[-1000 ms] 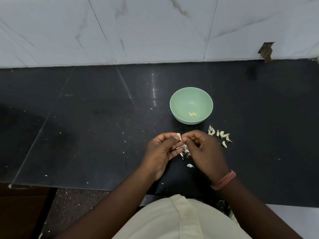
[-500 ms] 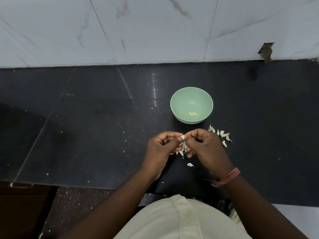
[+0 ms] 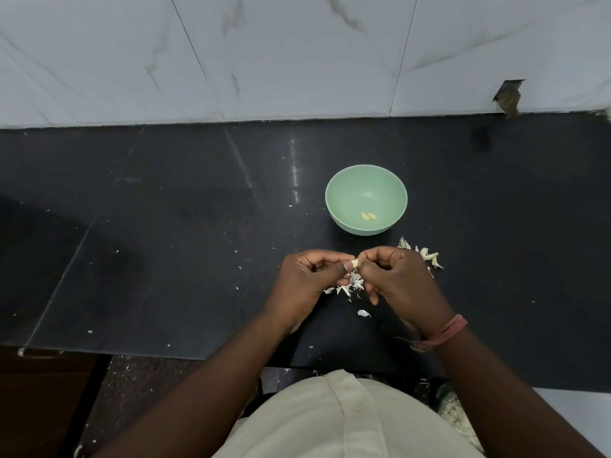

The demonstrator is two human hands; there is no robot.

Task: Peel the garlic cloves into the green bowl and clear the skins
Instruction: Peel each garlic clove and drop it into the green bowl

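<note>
Both hands meet at 6 o'clock from the green bowl (image 3: pixel 337 190): the left hand (image 3: pixel 305 282) and the right hand (image 3: pixel 398 282) pinch one garlic clove (image 3: pixel 354 263) between their fingertips. Two peeled cloves (image 3: pixel 368 216) lie in the bowl. Skins (image 3: pixel 348 287) lie on the bench (image 3: pixel 165 226) under the hands.

Garlic clove (image 3: pixel 354 262): only a pale tip is seen, the rest being hidden between the fingertips of the left hand (image 3: pixel 305 285) and right hand (image 3: pixel 398 285); how much skin remains cannot be told. Skin scraps (image 3: pixel 347 287): partly covered by both hands. Unpeeled cloves (image 3: pixel 426 254): overlapped by the right hand's knuckles, so their count is uncertain. Worktop (image 3: pixel 165 259): cut off at the left and right edges. Both forearms are cut off by the lower edge.
</note>
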